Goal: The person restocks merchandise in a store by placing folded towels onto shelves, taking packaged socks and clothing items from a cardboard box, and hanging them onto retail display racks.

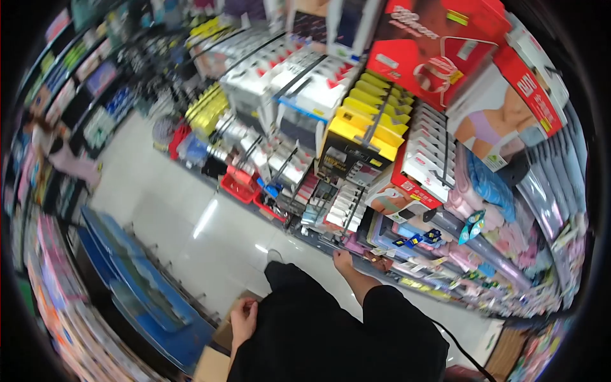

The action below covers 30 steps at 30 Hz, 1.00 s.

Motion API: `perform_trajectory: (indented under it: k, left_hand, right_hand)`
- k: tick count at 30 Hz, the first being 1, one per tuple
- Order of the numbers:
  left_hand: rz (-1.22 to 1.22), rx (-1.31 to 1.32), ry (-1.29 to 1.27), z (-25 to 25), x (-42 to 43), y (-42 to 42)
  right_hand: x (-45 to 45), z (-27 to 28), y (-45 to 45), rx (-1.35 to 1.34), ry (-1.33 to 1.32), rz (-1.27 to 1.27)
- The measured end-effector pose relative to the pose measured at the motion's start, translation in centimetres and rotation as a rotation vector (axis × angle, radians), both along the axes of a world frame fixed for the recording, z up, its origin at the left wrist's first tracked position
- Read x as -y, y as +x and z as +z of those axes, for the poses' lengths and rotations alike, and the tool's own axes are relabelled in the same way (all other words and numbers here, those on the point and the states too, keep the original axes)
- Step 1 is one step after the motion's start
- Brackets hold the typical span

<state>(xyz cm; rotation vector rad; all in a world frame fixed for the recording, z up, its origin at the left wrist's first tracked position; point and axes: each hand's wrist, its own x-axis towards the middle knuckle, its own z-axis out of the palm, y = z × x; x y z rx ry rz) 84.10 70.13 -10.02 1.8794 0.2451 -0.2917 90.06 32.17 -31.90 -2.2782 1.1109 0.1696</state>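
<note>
My left hand is low in the head view, beside my black clothing and over the edge of a cardboard box. Its fingers are curled in with the thumb against them; whatever they hold, if anything, is hidden. My right hand hangs near the lower edge of the packed shelves, close to a brown item. Its fingers look bent, but blur and small size hide whether they hold anything. Right of that hand lie clear-wrapped packs with dark blue labels.
Shelves of boxed underwear rise ahead, with a yellow box row and red-and-white boxes. Red baskets stand on the tiled floor. A blue display rack is at left. Another person is at far left.
</note>
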Motion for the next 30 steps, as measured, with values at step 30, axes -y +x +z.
perform_trajectory:
  k: [30]
  left_hand:
    - [-1.423, 0.024, 0.007, 0.8, 1.1, 32.8]
  right_hand:
    - [-26.3, -0.6, -4.5, -0.021, 0.338, -0.627]
